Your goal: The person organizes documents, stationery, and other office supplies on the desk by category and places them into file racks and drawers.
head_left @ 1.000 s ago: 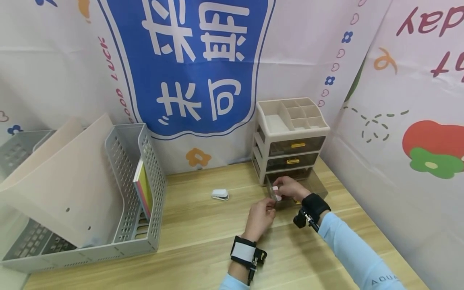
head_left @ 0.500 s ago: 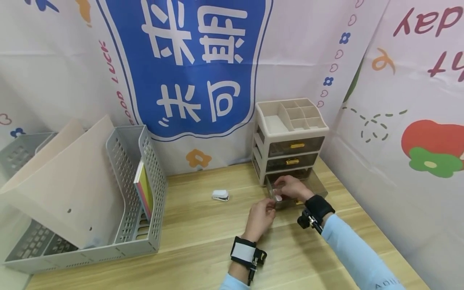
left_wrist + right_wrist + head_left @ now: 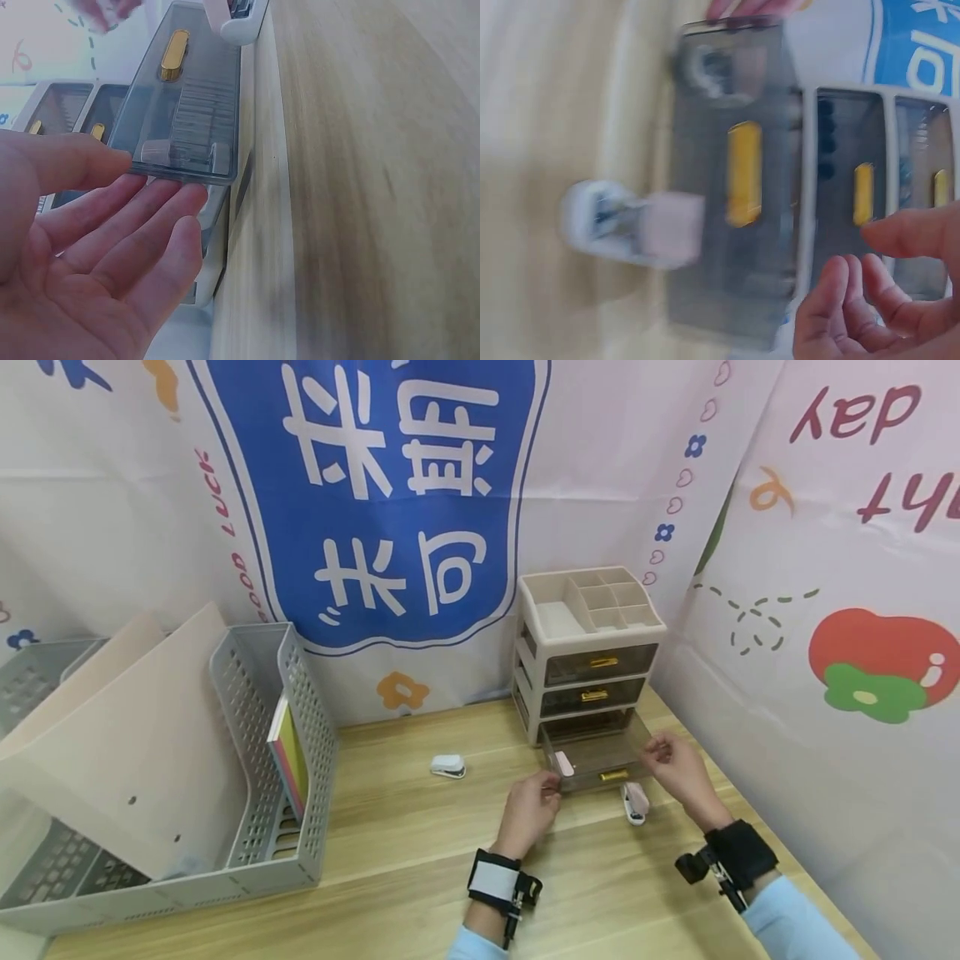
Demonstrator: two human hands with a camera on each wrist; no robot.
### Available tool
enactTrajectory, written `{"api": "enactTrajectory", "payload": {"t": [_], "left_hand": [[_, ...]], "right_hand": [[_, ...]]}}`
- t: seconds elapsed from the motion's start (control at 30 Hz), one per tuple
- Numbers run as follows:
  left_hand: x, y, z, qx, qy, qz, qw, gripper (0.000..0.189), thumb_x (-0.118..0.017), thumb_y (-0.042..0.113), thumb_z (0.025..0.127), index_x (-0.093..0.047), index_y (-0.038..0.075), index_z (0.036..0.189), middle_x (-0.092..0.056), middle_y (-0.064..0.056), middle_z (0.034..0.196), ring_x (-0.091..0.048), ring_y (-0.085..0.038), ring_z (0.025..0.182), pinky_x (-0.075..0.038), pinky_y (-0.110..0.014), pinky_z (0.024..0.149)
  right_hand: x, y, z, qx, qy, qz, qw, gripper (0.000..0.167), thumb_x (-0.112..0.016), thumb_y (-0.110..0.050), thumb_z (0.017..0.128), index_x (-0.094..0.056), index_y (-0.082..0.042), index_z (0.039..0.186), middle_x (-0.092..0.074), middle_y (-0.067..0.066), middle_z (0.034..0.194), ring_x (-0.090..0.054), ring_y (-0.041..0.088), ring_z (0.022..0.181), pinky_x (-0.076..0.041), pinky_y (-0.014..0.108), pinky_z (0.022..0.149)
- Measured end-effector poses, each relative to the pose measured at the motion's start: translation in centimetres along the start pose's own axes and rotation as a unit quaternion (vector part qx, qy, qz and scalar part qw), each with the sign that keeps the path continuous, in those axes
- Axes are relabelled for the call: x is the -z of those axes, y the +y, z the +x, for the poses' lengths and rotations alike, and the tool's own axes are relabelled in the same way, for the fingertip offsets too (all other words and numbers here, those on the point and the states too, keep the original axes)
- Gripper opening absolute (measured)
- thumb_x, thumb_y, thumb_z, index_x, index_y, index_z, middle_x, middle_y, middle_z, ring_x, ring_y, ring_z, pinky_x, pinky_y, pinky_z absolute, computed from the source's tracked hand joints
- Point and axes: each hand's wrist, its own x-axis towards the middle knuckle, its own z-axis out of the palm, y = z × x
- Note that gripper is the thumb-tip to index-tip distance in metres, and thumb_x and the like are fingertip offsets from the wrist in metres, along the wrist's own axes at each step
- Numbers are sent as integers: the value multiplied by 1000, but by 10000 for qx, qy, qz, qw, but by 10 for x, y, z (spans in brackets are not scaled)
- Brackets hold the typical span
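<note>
In the head view a pink-and-white mini stapler lies at the left end of the pulled-out bottom drawer. My left hand holds that drawer's front left corner; the left wrist view shows the thumb at its rim and the fingers against its side wall. At the drawer's right side is my right hand, fingers loosely bent and nothing in them. Just in front of the drawer's gold handle, a second pink mini stapler rests on the table. A white mini stapler lies further left.
Above the pulled-out drawer, the beige desk organizer has two closed drawers and an open-topped tray. A grey file rack with folders and colourful notebooks stands left. A printed cloth hangs behind the table.
My right hand has let go of the pink stapler in the drawer and moved right to the drawer's side. The stapler in front of the drawer has come into view. My left hand stays at the corner.
</note>
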Motion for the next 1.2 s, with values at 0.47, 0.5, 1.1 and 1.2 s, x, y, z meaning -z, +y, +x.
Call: {"api": "enactTrajectory", "payload": {"t": [0.47, 0.5, 1.1, 1.2], "left_hand": [[0, -3, 1, 102, -95, -64, 9999, 25, -66, -5, 86, -70, -2, 111, -74, -15, 107, -73, -23, 95, -59, -25, 79], [0, -3, 0, 110, -103, -58, 9999, 25, -66, -5, 86, -70, -2, 111, -74, -15, 107, -73, -23, 94, -59, -25, 79], [1, -3, 0, 118, -213, -43, 9997, 26, -66, -3, 87, -69, -1, 113, -74, -15, 108, -73, -23, 97, -59, -26, 81], [0, -4, 1, 83, -218, -37, 9997, 26, -66, -3, 87, -69, -1, 113, -74, -15, 108, -73, -23, 97, -59, -26, 82]], "right_hand": [[-23, 58, -22, -1193, -1035, 618, 9855, 40, -62, -29, 99, -57, 8, 112, -61, 8, 89, -55, 16, 75, -48, 27, 59], [-23, 59, -23, -1196, -1082, 761, 9840, 36, -61, -27, 100, -56, 7, 110, -59, 6, 86, -54, 14, 73, -47, 26, 58], [-37, 54, -40, -832, -689, 1150, 9875, 30, -61, -11, 98, -49, 6, 120, -61, 28, 118, -62, 23, 100, -53, 25, 69], [-38, 53, -42, -736, -735, 1082, 9887, 40, -61, -13, 98, -45, 6, 130, -60, 33, 122, -64, 32, 107, -54, 26, 71]]}}
